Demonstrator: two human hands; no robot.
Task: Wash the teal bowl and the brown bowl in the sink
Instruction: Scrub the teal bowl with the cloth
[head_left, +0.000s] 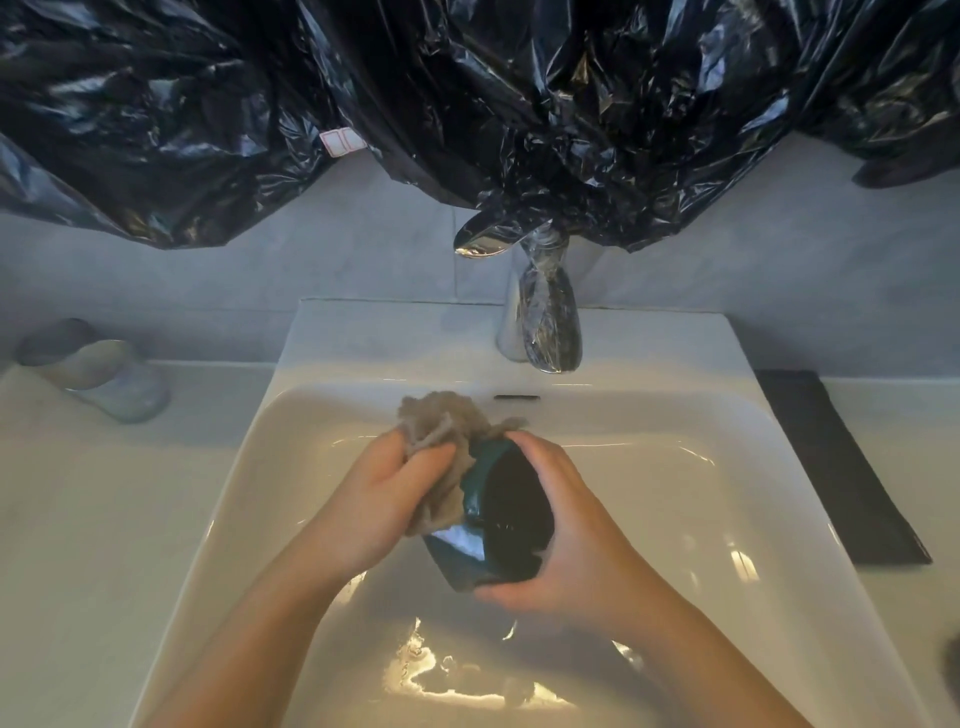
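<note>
Head view, looking down into a white sink set in a pale bench. A person holds the teal bowl above the basin, tipped on its side, with its dark inside turned up and to the right. The right hand grips the bowl, curled round its rim from the far edge to the near edge. The left hand is closed round a bunched beige cloth and presses it against the bowl's outer wall. The step in hand appears to be scrubbing the outside. To do it well, the right hand should probably turn the bowl bit by bit, so the cloth reaches the whole wall and the foot. The cloth should then go inside. The grip needs to be firm, since the glaze looks wet and shiny and could slip. The bowl lies between the two hands and touches both, with the cloth hand on its left and the gripping hand on its right. A chrome tap stands behind and above the bowl; no stream of water can be made out. Water glints in the bottom of the basin. The brown bowl is not in view. Crinkled black plastic sheeting hangs across the wall above. A pale cup is on the bench at left, and a dark mat lies at right.
</note>
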